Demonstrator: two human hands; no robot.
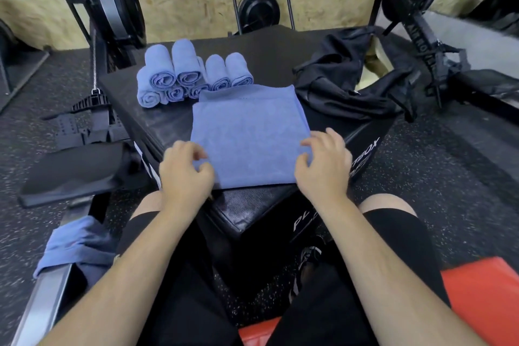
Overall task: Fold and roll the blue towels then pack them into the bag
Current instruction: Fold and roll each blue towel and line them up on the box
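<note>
A folded blue towel [248, 132] lies flat on the black plyo box [165, 121] in front of me. My left hand [185, 171] pinches the towel's near left edge with curled fingers. My right hand [323, 163] grips the near right edge, fingers curled over the cloth. Behind the towel, several rolled blue towels [185, 73] sit stacked at the back left of the box. A black bag [345, 78] lies crumpled at the back right of the box.
Another loose blue towel [75, 247] hangs over a rowing machine rail at the lower left. Rowing machines with black flywheels [115, 0] stand left and right. A red pad [483, 298] sits under me. My knees flank the box.
</note>
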